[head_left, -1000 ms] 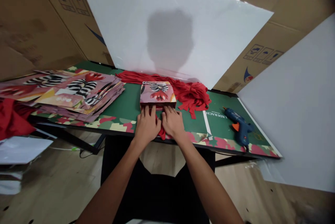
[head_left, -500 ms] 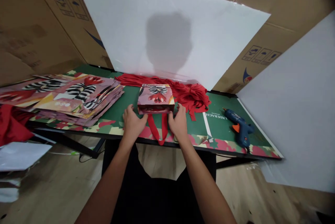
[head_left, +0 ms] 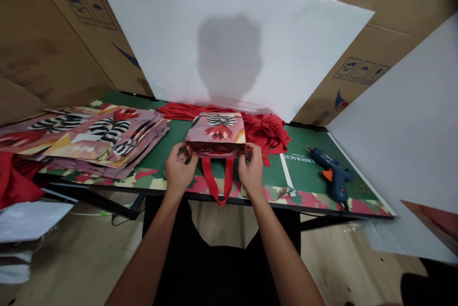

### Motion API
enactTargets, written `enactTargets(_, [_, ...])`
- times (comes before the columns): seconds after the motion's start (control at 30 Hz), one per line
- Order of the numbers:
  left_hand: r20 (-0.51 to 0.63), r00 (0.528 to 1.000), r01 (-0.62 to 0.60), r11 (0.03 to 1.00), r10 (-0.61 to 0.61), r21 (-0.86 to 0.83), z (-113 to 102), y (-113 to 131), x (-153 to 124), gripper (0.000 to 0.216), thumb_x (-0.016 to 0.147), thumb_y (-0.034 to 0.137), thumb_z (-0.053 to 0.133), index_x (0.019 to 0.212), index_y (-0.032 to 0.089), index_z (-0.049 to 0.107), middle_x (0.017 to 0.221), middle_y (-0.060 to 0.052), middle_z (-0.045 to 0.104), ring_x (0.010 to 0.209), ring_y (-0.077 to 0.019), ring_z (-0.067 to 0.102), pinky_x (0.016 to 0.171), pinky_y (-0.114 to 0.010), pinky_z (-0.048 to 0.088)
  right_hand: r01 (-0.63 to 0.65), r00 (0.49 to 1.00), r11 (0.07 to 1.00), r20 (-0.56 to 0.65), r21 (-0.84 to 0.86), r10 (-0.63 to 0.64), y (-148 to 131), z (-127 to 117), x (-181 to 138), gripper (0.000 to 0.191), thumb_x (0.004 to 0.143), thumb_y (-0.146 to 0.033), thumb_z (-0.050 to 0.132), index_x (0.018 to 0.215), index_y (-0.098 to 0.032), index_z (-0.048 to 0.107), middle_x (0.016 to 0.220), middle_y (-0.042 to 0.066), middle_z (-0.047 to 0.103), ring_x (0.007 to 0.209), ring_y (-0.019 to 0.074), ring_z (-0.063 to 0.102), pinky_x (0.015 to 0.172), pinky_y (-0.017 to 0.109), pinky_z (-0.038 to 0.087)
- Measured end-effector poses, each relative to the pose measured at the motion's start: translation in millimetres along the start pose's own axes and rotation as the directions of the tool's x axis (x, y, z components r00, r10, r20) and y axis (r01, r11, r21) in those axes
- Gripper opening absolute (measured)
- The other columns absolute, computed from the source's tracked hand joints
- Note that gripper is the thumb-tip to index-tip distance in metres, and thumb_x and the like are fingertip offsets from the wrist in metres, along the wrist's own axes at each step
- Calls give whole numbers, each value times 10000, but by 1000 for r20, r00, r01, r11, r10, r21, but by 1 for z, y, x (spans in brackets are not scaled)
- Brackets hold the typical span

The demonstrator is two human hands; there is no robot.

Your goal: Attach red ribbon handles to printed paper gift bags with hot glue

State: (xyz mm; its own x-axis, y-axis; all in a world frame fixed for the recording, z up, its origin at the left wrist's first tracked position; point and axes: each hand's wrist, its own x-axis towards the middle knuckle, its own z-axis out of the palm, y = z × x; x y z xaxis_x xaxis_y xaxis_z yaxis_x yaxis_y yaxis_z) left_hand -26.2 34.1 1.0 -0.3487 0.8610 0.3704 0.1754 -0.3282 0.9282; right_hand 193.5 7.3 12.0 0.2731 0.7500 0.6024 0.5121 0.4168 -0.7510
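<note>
A pink paper gift bag (head_left: 219,129) printed with a red tulip and black-and-white stripes lies on the green table. Its opening faces me, and a red ribbon handle (head_left: 217,196) loops from it over the table's front edge. At the opening's left corner, my left hand (head_left: 181,167) pinches the bag's edge between thumb and fingers. My right hand (head_left: 251,167) grips the right corner the same way. The bag's inside is mostly dark.
Several flat printed bags (head_left: 107,139) are stacked at the left. Red ribbons (head_left: 266,129) lie in a bundle behind the gift bag. A blue glue gun (head_left: 334,174) rests at the right. Cardboard and a white panel (head_left: 161,34) wall off the back.
Both hands have closed on the corners of the bag's opening. The bag looks wider and more spread, and its handle hangs slightly lower. A printed piece has appeared at the far right.
</note>
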Motion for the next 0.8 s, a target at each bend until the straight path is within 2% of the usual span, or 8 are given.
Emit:
enactTargets(0.1, [-70,998,-6,998,2,-63,-1,0,3,631,704,445,773,1247,197,570,1276,-139,725,1059,-216,777,1005,-356,629,49,999,992,-14,115,-47,-4,0,-2,264,984,-227,563,1242,-216,614,1178,111,666,1051,250,693,937,411,595])
enactTargets(0.17, [-77,997,20,999,-23,-40,-4,1,3,615,700,434,770,1242,187,615,1312,-148,729,1097,-232,772,1020,-359,623,60,998,982,-18,180,-58,-5,-1,-3,293,1001,-233,581,1293,-220,615,1245,125,656,1058,245,700,927,404,605])
enactTargets(0.33, [-39,996,86,992,-83,95,-9,5,3,356,716,378,710,984,148,752,908,-101,797,882,-272,770,870,-377,646,16,1000,967,13,253,-20,2,1,-4,426,1023,-261,583,1446,-215,578,1415,174,643,1090,248,737,971,415,625])
enactTargets(0.47, [40,997,69,995,-72,69,-8,12,2,503,692,324,653,1143,136,775,1122,-118,831,1007,-265,785,930,-348,630,-101,987,985,140,142,81,9,6,-2,538,949,-183,560,1487,-181,576,1363,174,742,1132,297,765,1001,446,628])
enactTargets(0.53, [52,996,71,991,-78,115,-9,18,1,566,673,301,617,1188,131,776,1136,-110,833,973,-249,781,894,-327,623,-109,975,992,200,63,94,8,7,-1,559,896,-119,542,1446,-174,622,1318,153,777,1184,313,761,1037,448,614])
enactTargets(0.6, [34,994,85,934,-104,348,-11,24,2,571,683,320,596,1194,150,788,931,-46,825,729,-203,719,687,-281,576,-92,971,995,222,28,84,4,5,1,582,865,-68,515,1424,-166,644,1317,136,785,1202,299,764,1054,422,607])
enactTargets(0.67, [37,990,109,915,-134,388,-13,28,2,562,684,342,613,1179,146,795,709,0,736,547,-180,586,539,-272,454,-76,970,997,233,5,72,-1,1,4,600,869,-43,492,1439,-154,639,1356,133,773,1234,283,759,1075,403,597])
enactTargets(0.8, [34,991,98,864,-131,494,-15,30,1,413,775,474,570,1044,214,744,641,19,615,589,-181,584,559,-283,393,-83,959,996,269,-38,90,-9,1,6,624,901,-34,480,1486,-190,626,1359,140,771,1249,286,759,1056,396,602])
